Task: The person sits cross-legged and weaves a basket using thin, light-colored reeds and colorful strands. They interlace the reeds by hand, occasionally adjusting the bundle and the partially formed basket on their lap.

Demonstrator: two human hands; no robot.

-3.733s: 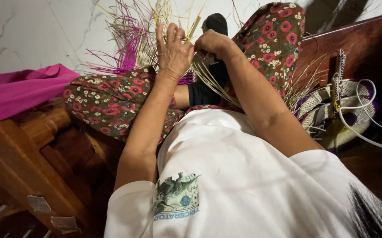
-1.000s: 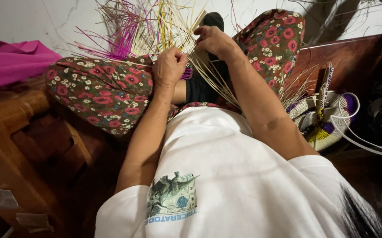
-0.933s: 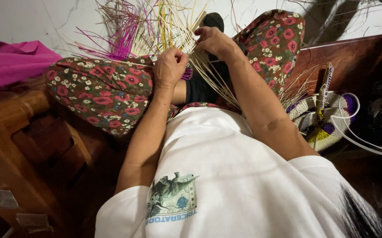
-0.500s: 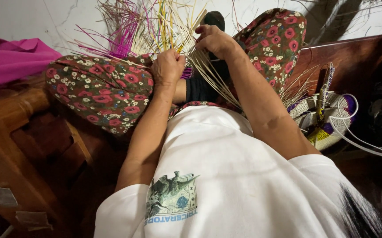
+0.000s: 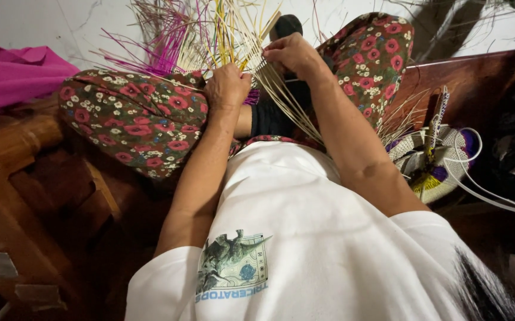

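A fan of thin straw strands (image 5: 228, 35), pale yellow with magenta ones at the left, stands up between my knees in the head view. My left hand (image 5: 228, 86) is closed around the strands at their base, resting on my floral-trousered left leg (image 5: 133, 122). My right hand (image 5: 290, 53) pinches a few pale strands (image 5: 287, 101) slightly higher and to the right; these run down across my lap. My white printed shirt (image 5: 305, 238) fills the lower frame.
A pink cloth (image 5: 14, 74) lies at the left on a wooden seat frame (image 5: 26, 172). A woven basket piece (image 5: 433, 157) with purple and yellow bands and white cords sits at the right on dark wood (image 5: 477, 77). The pale floor (image 5: 49, 24) lies beyond.
My left hand has dropped from high in the strands to their base on my leg. My right hand has stayed put, and the view has shifted a little.
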